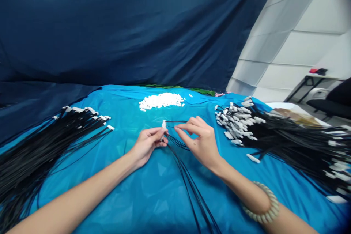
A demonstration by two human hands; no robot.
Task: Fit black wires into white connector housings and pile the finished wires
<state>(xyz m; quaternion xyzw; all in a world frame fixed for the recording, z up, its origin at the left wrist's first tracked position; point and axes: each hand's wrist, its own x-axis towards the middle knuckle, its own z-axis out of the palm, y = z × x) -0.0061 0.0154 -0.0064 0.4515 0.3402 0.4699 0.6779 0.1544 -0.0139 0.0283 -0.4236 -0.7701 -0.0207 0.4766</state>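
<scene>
My left hand is closed, thumb and fingers pinching a small white connector that stands upright at the fingertips. Thin black wires run from below these fingers toward the front edge of the view. Just right of the connector, my right hand is closed with thumb and index finger together on a black wire. Another dark wire stretches from the connector's top to the right hand's fingers. Whether the pinched wire's tip sits inside the connector is too small to tell.
A pile of loose white connectors lies at the back of the blue cloth. Bundles of black wires with white ends lie at the left and right. A dark curtain hangs behind; a chair stands far right.
</scene>
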